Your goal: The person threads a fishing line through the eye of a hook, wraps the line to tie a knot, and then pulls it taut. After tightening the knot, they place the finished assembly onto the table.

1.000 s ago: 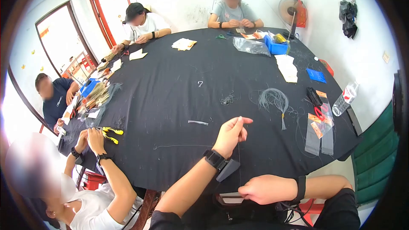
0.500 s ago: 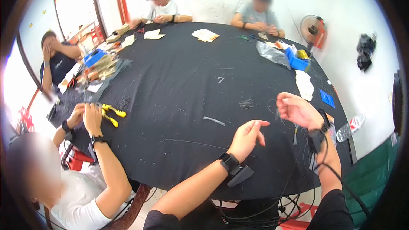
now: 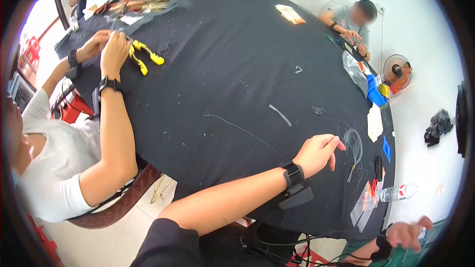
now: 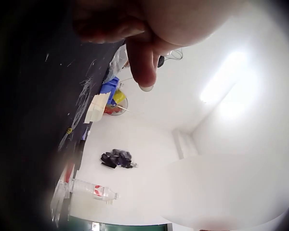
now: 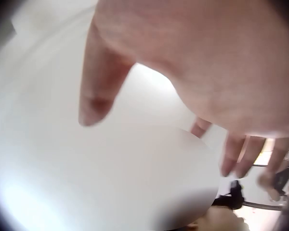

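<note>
My left hand (image 3: 316,155) hovers above the near right of the black table, fingers partly bent. The left wrist view shows one finger (image 4: 143,67) extended and the others curled beneath the palm; I cannot tell whether it pinches a fine strand. A thin dark cord (image 3: 237,127) lies across the cloth and runs toward my left wrist. Beyond that hand lies a bundle of grey strands (image 3: 354,143) tied at one end. My right hand (image 3: 406,235) is out past the table's right edge, blurred, fingers spread and nothing seen in them; its palm (image 5: 197,62) fills the right wrist view.
A water bottle (image 3: 398,193), red-handled tool (image 3: 374,186) and clear packets (image 3: 363,212) lie along the right edge. A short clear tube (image 3: 280,115) rests mid-table. Yellow-handled pliers (image 3: 146,57) lie by another person's hands (image 3: 115,49) at left. Cables (image 3: 297,241) hang below the near edge.
My right hand rises from near my lap, passes over the table's right side, then swings outward past the edge. My left hand keeps nearly the same pose. The head view has turned and tilted.
</note>
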Tool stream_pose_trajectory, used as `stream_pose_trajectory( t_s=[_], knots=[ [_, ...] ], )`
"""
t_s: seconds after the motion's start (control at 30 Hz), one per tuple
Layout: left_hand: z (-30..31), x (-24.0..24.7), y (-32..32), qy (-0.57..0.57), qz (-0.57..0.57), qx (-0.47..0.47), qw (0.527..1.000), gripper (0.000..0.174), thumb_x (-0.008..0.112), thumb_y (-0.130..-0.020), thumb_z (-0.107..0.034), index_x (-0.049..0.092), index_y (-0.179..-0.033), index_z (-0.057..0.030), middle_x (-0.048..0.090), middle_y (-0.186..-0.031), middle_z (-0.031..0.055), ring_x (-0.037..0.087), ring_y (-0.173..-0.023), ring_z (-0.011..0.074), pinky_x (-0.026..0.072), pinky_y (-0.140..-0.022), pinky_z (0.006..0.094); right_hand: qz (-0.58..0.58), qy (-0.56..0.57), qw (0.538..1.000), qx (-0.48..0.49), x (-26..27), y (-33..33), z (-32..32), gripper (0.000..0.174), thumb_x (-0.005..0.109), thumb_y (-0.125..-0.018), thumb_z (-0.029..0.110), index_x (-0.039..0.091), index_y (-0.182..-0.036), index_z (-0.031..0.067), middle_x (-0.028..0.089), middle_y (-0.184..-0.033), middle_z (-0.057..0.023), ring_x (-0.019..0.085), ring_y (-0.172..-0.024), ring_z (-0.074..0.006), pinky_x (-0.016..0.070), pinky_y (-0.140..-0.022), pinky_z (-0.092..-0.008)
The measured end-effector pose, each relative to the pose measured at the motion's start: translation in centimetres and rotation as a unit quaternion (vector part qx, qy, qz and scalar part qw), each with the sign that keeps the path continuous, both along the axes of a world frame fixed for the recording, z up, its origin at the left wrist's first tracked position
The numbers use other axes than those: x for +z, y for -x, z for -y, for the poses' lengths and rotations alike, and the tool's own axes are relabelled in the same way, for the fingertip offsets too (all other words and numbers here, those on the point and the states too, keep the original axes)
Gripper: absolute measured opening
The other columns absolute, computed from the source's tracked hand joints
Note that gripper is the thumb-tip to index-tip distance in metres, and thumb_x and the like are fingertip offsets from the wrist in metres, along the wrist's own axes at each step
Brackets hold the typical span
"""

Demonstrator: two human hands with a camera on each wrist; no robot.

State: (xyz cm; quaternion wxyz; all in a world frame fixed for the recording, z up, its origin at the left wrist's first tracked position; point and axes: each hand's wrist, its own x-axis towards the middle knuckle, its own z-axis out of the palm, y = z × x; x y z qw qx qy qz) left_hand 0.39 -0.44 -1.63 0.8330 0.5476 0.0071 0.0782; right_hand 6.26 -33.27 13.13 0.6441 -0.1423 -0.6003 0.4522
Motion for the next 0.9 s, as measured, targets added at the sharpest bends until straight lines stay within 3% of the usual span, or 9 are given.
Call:
stream_pose_trajectory(
  t_s=[0.1,0.2,0.33,0.43,0.5,0.57,0.67,0.8,0.9],
  knots=[
    [-0.1,0.1,0.1,-0.004,0.0,-0.003,1.0,0.039,0.036,-0.106,-0.03,0.066,-0.108,-0.0062,0.061,-0.059,-0.0005,0.056,-0.062,0.0067,0.043,-0.072,0.0287,-0.124,-0.187,0.967,0.124,0.5,2.4,-3.2,0.042,0.058,-0.092,0.017,0.044,-0.13,0.0082,0.065,-0.083,-0.0092,0.061,-0.07,-0.0235,0.0461,-0.078,-0.0457],
    [0.2,0.1,0.0,-0.024,0.006,-0.018,1.0,0.039,0.036,-0.106,-0.03,0.066,-0.108,-0.0062,0.061,-0.059,-0.0004,0.056,-0.062,0.0066,0.0429,-0.073,0.0289,0.053,0.056,0.994,-0.077,0.2,1.9,-4.0,0.034,0.06,-0.09,0.015,0.049,-0.122,0.0059,0.065,-0.087,-0.0132,0.062,-0.073,-0.0259,0.0475,-0.077,-0.0461],
    [0.1,-0.2,-0.2,-0.031,0.003,-0.017,0.999,0.039,0.036,-0.106,-0.03,0.066,-0.107,-0.006,0.061,-0.059,-0.0004,0.055,-0.063,0.0066,0.043,-0.073,0.0284,0.35,0.426,0.729,-0.404,2.5,3.8,-2.0,0.025,0.061,-0.088,0.013,0.056,-0.11,0.0029,0.064,-0.091,-0.0185,0.063,-0.078,-0.0292,0.0494,-0.074,-0.0466],
    [0.0,0.0,0.0,-0.017,-0.004,-0.02,1.0,0.038,0.037,-0.106,-0.03,0.066,-0.107,-0.0059,0.061,-0.06,-0.0003,0.055,-0.063,0.0067,0.0433,-0.072,0.0277,0.162,0.261,0.951,-0.029,2.4,-2.3,4.1,0.019,0.063,-0.087,0.011,0.06,-0.102,0.0007,0.064,-0.095,-0.0225,0.064,-0.082,-0.0316,0.0508,-0.072,-0.0469],
    [0.2,0.1,0.0,-0.006,-0.005,-0.022,1.0,0.037,0.037,-0.106,-0.029,0.066,-0.107,-0.0056,0.061,-0.061,-0.0003,0.056,-0.062,0.007,0.0437,-0.071,0.0271,0.007,0.254,0.948,0.19,1.8,-4.9,7.4,0.015,0.064,-0.085,0.01,0.064,-0.096,-0.0008,0.064,-0.097,-0.0252,0.065,-0.084,-0.0332,0.0517,-0.071,-0.0472],
    [0.3,0.1,0.0,-0.002,-0.007,-0.027,1.0,0.036,0.038,-0.106,-0.028,0.066,-0.107,-0.0051,0.061,-0.061,-0.0002,0.056,-0.061,0.0074,0.0441,-0.07,0.0265,0.333,0.352,0.815,-0.318,3.3,-0.9,2.0,0.018,0.063,-0.082,0.01,0.065,-0.094,-0.0021,0.065,-0.092,-0.0148,0.063,-0.087,-0.0276,0.0497,-0.076,-0.038],
    [0.5,-0.3,0.0,0.004,0.008,-0.034,0.999,0.036,0.038,-0.106,-0.026,0.066,-0.108,-0.0041,0.061,-0.062,-0.0005,0.056,-0.06,0.008,0.0448,-0.068,0.0255,0.589,0.373,0.504,-0.51,1.7,-2.0,-4.4,0.019,0.067,-0.078,-0.002,0.067,-0.097,-0.0006,0.065,-0.098,-0.0074,0.063,-0.089,-0.0213,0.0502,-0.08,-0.0331],
    [0.3,-0.3,-0.1,-0.006,0.01,-0.021,1.0,0.035,0.037,-0.106,-0.026,0.066,-0.108,-0.0051,0.06,-0.063,-0.0005,0.049,-0.056,0.0037,0.0389,-0.056,0.0207,0.396,0.408,0.638,-0.519,-2.1,-8.1,-12.4,0.016,0.068,-0.083,0.002,0.068,-0.098,-0.0017,0.065,-0.091,-0.0075,0.065,-0.085,-0.0165,0.0516,-0.077,-0.0279],
    [-0.2,0.1,0.0,-0.02,-0.01,-0.003,1.0,0.035,0.038,-0.106,-0.027,0.066,-0.11,-0.0069,0.062,-0.066,-0.0001,0.043,-0.054,0.0012,0.0337,-0.051,0.0178,0.508,0.312,0.573,-0.563,-7.7,-11.2,-18.0,0.017,0.071,-0.078,0.011,0.07,-0.092,-0.0001,0.066,-0.086,-0.0107,0.067,-0.083,-0.0213,0.0532,-0.075,-0.031]
  ],
)
